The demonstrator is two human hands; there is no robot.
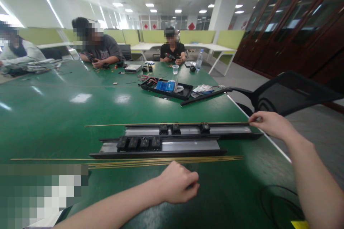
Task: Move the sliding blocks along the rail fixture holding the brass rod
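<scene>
My right hand (262, 120) pinches a thin brass-coloured rod (107, 125) near its right end, at the far edge of the longer metal channel (231, 129). The rod runs left beyond that channel. Three black blocks (176, 128) sit in the channel. A shorter channel (190, 145) lies nearer me, with several black blocks (133, 143) side by side in its left half. Several thin rods (129, 163) are on the table in front of it. My left hand (180, 183) is closed just on the near side of these rods; whether its curled fingers hold anything is hidden.
Farther back are a black tray (182, 93) with a blue item, a cloth (202, 90), a cup (175, 69) and a bottle (199, 60). An office chair (290, 93) stands at the right edge. A black cable (279, 187) lies nearby. Three people sit across the green table (102, 103).
</scene>
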